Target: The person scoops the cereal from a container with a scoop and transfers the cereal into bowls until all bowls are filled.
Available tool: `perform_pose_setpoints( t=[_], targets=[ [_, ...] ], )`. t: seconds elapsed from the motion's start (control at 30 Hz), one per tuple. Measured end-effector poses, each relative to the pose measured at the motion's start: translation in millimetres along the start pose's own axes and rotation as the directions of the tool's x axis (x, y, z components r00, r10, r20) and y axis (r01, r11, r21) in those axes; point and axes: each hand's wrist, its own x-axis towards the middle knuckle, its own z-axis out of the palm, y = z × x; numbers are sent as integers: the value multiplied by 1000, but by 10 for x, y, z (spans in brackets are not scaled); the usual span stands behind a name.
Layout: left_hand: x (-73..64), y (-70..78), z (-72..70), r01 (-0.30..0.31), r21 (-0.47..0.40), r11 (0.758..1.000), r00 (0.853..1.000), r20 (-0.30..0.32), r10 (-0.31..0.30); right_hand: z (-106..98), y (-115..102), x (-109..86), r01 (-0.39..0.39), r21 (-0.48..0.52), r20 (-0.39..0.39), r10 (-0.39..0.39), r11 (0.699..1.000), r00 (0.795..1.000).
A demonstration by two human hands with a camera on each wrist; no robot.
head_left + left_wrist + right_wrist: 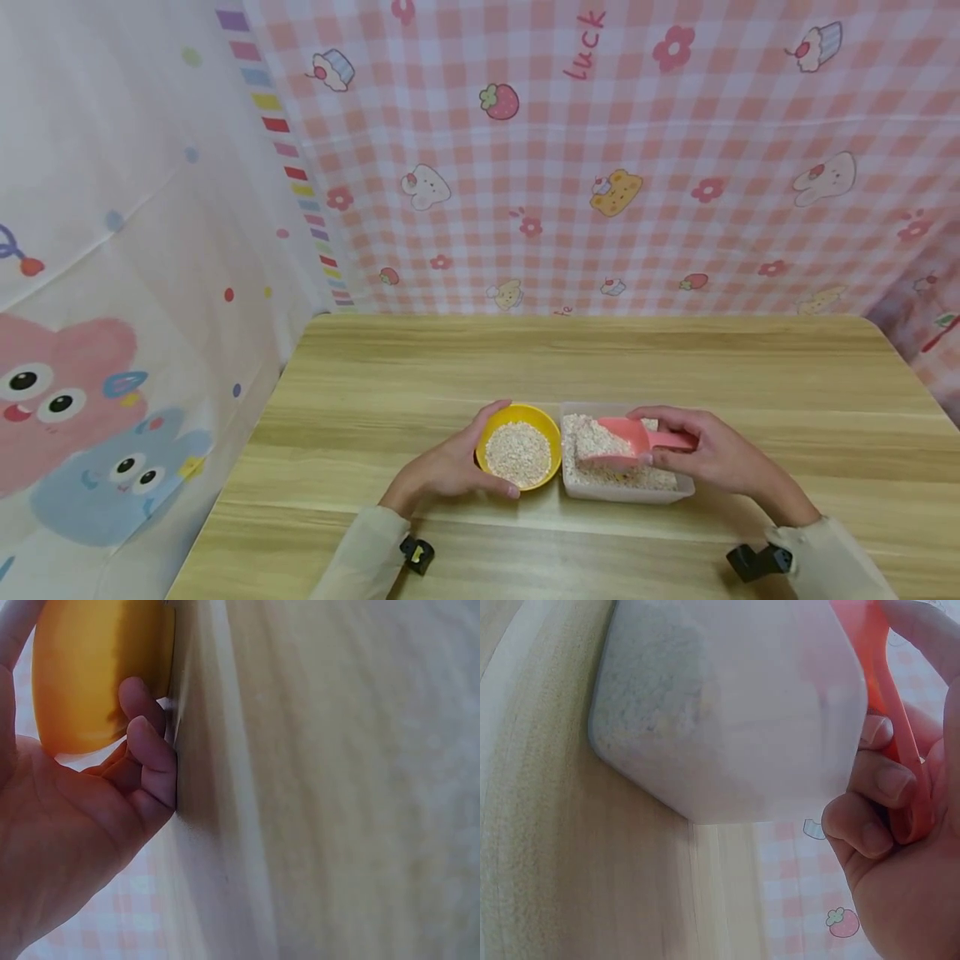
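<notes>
A yellow bowl [527, 414] of pale flakes like oats [517, 454] stands on the table. My left hand [453, 462] holds it from the left, thumb near the front rim and fingers around the far side; the left wrist view shows curled fingers low against the bowl's wall [79, 671]. Right beside it is a translucent rectangular container [626, 493] of the same flakes. With my right hand [712, 454] I grip the handle of a pink scoop [630, 435], heaped with flakes and held over the container. The right wrist view shows fingers wrapped around the handle [909, 761].
The wood-grain table [420, 367] extends behind and to both sides of the containers. A pink checked cloth [480, 183] hangs at its back edge, and a white printed cloth [172, 233] hangs on the left. Black bands [417, 554] sit at both wrists.
</notes>
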Motion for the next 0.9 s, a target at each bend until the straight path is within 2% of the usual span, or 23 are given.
perform_pose_setpoints(
  t=[0.27, 0.73, 0.9],
  targets=[
    [-2, -10, 1, 30, -35, 999, 1000, -3, -30, -19, -10, -4, 34, 45, 6, -34, 998, 999],
    [-4, -16, 4, 4, -39, 999, 1000, 1, -4, -111, -84, 19, 81, -5, -19, -81, 997, 997],
    [-3, -15, 4, 9, -45, 999, 1000, 3, -9, -137, -172, 50, 51, -47, -36, -53, 998, 998]
  ],
)
